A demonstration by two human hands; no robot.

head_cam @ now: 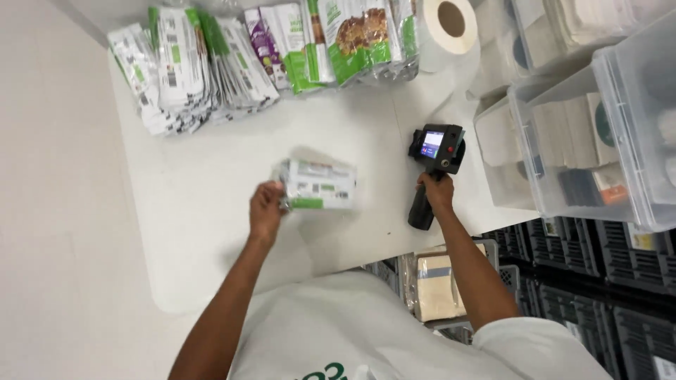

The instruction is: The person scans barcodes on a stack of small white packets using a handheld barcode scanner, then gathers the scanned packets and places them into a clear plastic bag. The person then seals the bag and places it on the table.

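Note:
My left hand (pixel 266 210) grips a white pouch with green trim (pixel 317 185) by its left end, holding it just above the white table (pixel 204 232). The pouch is blurred. My right hand (pixel 438 193) is closed on the grip of a black handheld printer gun (pixel 434 160), whose small lit screen faces up. The gun stands at the table's right edge, a hand's width to the right of the pouch.
A fanned row of several white and green pouches (pixel 211 63) lies along the far edge. A roll of white tape (pixel 449 25) sits beside it. Clear plastic bins (pixel 598 134) with cards stand at right, black crates (pixel 598 260) below them.

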